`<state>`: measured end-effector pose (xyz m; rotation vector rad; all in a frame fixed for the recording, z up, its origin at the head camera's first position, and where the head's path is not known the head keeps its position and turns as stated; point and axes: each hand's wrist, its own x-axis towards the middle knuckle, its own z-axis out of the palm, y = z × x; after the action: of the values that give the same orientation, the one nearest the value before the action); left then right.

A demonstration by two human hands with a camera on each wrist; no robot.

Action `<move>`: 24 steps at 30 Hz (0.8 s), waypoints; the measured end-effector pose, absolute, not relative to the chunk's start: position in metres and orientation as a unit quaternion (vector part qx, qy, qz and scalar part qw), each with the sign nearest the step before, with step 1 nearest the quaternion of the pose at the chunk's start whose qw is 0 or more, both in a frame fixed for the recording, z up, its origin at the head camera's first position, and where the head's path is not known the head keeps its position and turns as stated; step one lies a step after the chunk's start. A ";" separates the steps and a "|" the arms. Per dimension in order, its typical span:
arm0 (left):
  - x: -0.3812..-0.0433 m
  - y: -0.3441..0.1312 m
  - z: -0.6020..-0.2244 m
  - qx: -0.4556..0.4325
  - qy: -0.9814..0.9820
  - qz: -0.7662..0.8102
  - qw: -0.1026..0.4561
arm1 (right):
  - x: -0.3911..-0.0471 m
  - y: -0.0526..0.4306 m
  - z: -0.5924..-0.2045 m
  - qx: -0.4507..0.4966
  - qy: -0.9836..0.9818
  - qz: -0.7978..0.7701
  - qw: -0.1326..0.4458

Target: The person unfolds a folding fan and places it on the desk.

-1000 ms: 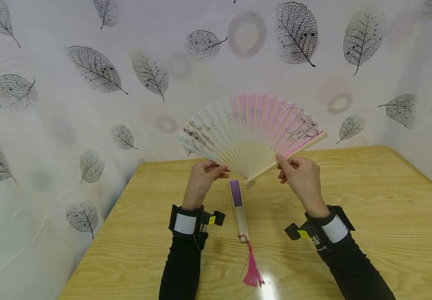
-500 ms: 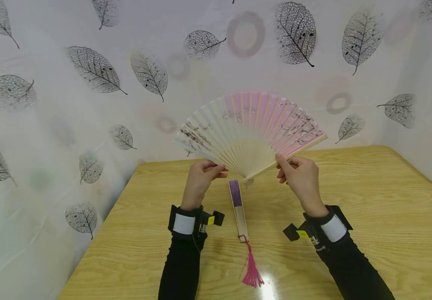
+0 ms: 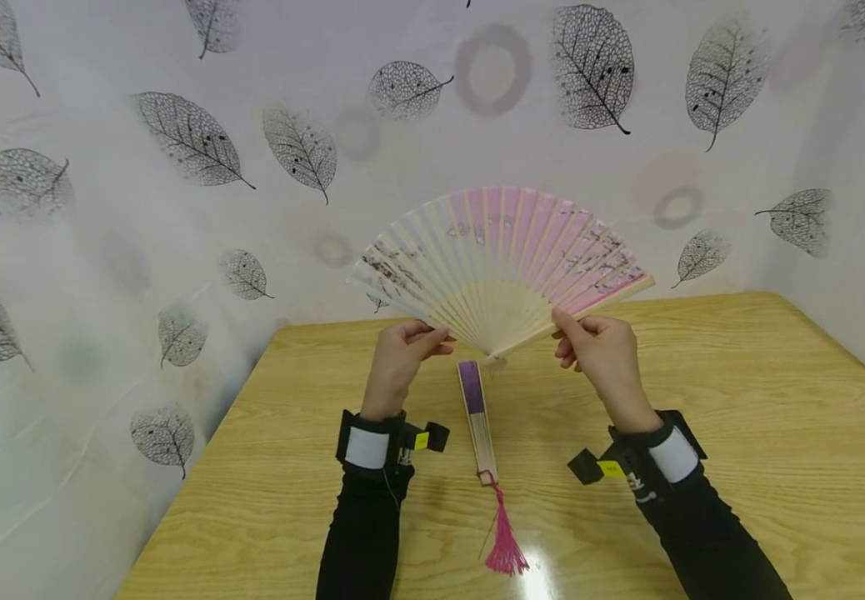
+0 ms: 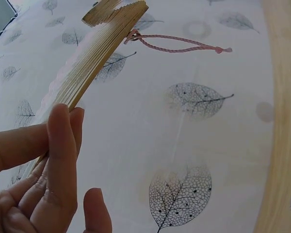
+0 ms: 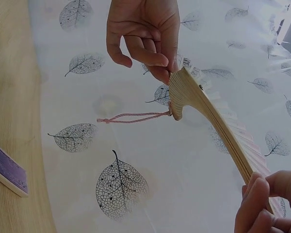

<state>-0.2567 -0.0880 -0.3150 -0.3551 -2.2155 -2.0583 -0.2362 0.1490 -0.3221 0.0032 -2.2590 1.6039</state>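
Observation:
A folding fan [image 3: 503,250], pale blue at the left and pink at the right with printed branches, is spread wide above the table. My left hand [image 3: 402,358] pinches its left edge between thumb and fingers. Its right guard stick is pinched by my right hand [image 3: 601,354]. In the left wrist view a pink cord loop [image 4: 184,43] hangs from the fan's pivot end. Below the open fan, on the table, lies a second folding fan [image 3: 480,421], closed, with purple cloth and pale ribs. A pink tassel [image 3: 506,542] is tied to its near end.
The wooden table [image 3: 740,433] ends at a white curtain [image 3: 432,150] printed with leaves, which also runs along the left and right sides. Black straps with small cameras [image 3: 586,467] sit on both wrists.
The open fan shifts very slightly left and spreads a little at first, then stays nearly still. Both hands keep their hold, and the closed fan stays in place.

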 end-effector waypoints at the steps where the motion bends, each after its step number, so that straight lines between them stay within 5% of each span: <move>1: -0.257 -0.088 -0.315 -0.114 -0.726 -0.677 0.046 | -0.236 0.149 -0.322 0.001 -0.801 0.570 0.183; 24: -0.257 -0.093 -0.312 -0.108 -0.708 -0.695 0.063 | -0.237 0.143 -0.325 -0.003 -0.776 0.606 0.175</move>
<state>-0.2568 -0.0929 -0.3125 -0.3270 -2.1382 -2.1012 -0.2367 0.1434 -0.3253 -0.0076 -2.1991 1.7159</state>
